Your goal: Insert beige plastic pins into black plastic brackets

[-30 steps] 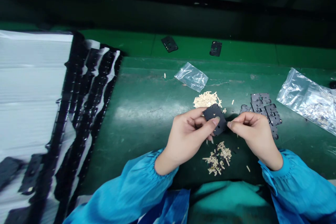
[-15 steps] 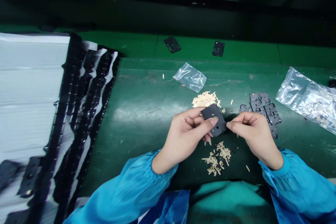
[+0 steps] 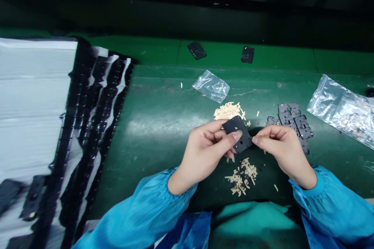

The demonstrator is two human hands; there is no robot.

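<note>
Pinched between the fingers of the left hand (image 3: 204, 149), thumb on top, is a thin black plate (image 3: 244, 140), probably light, stiff and best held by its edges. At its edge, the right hand's (image 3: 280, 146) fingers nearly meet; whether they grip anything is unclear.

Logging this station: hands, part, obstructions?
Left hand gripping black plate. Right hand pinched shut at its right edge; anything between fingertips unclear. Far strip pile, near strip pile; nothing visibly blocking.
</note>
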